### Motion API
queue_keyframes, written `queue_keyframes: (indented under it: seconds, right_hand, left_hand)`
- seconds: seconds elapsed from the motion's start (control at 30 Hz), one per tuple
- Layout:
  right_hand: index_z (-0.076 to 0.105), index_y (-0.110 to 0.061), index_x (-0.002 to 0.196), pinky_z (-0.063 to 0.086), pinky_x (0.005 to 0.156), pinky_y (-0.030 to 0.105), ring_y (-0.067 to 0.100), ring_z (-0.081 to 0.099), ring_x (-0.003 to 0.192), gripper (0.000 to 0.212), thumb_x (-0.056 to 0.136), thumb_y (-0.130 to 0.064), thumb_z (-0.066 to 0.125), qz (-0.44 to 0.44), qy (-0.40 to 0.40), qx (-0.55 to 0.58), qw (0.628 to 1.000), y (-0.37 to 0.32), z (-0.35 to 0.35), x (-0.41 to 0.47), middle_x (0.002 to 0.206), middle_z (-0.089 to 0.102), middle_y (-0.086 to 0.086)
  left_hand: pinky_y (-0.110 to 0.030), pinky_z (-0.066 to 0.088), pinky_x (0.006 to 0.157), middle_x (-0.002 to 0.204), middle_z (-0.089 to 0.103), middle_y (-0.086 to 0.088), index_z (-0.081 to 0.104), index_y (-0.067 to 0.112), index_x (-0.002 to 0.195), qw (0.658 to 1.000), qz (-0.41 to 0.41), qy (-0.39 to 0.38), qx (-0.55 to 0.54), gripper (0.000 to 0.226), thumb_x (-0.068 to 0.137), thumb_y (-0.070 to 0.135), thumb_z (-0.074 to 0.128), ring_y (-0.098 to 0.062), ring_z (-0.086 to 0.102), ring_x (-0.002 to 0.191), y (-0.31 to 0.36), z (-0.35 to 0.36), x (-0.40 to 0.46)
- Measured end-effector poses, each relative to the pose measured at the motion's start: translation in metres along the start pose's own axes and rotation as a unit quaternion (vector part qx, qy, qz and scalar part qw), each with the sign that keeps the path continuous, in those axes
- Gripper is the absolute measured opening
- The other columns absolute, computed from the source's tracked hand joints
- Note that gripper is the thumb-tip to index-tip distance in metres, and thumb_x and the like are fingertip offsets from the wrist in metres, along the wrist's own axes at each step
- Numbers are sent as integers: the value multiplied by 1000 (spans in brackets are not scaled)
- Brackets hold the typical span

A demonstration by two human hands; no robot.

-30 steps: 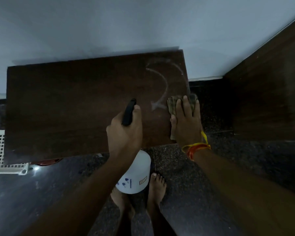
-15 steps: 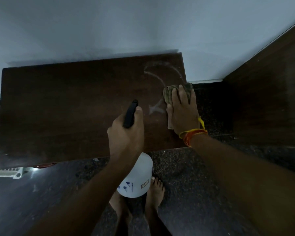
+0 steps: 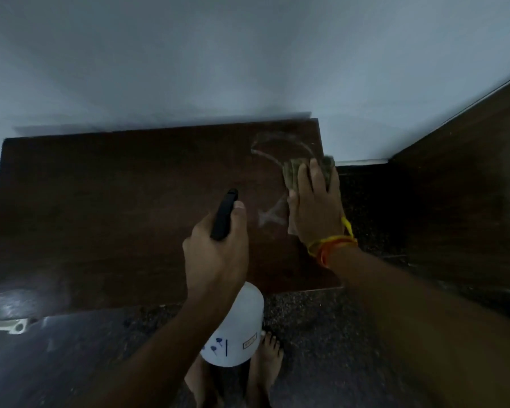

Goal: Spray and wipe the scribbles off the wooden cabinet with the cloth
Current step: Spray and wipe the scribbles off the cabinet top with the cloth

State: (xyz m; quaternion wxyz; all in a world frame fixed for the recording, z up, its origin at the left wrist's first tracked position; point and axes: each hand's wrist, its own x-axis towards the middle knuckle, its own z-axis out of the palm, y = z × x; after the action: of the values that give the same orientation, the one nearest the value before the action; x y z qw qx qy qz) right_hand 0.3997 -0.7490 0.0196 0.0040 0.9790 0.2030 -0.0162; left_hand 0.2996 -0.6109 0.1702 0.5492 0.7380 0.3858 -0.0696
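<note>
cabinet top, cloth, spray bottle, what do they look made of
Cabinet top: dark wood or wood veneer, smooth and slightly glossy, faint grain. Cloth: soft woven fabric, olive, crumpled under the right hand. Spray bottle: probably white plastic, matte, with a black trigger head, held by the left hand.

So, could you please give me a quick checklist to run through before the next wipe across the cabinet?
1. Cloth under the wiping hand: ok. The right hand lies flat on the cloth, pressing it to the cabinet.
2. Scribbles left to wipe: not ok. A pale arc shows above the cloth and a smear to its left.
3. Cloth placement: ok. It sits at the arc's lower end, near the cabinet's right edge.
4. Sprayer ready: ok. The left hand grips the bottle, black nozzle pointing over the top.
5. Surface wet enough: cannot tell.
</note>
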Motion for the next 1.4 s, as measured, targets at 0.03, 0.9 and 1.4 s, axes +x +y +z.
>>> queue_keyframes:
  seconds: [0.03,0.9,1.4]
  right_hand:
    - [46,5,136,29,111,61,35,37,137,55,94,-28,32,6,-1,1,1000,2,-2,17,138,50,22]
    - [34,5,143,12,118,57,37,27,143,61,97,-34,22,16,-1,1,1000,8,7,58,149,35,24]
    - [37,1,143,22,114,59,48,32,136,61,96,-36,24,96,-2,47,994,2,-5,114,149,36,23]
  left_hand:
    - [-53,58,62,82,66,-23,54,26,72,1000,-1,-1,-1,31,98,42,48,-33,61,65,-1,1,1]
    - [-52,57,61,82,66,-23,51,32,71,1000,-10,9,-28,29,98,41,49,-32,59,63,12,-4,31]
    - [-46,55,60,75,62,-19,58,18,77,999,-20,-9,-24,33,97,42,49,-32,58,62,-2,-20,47]
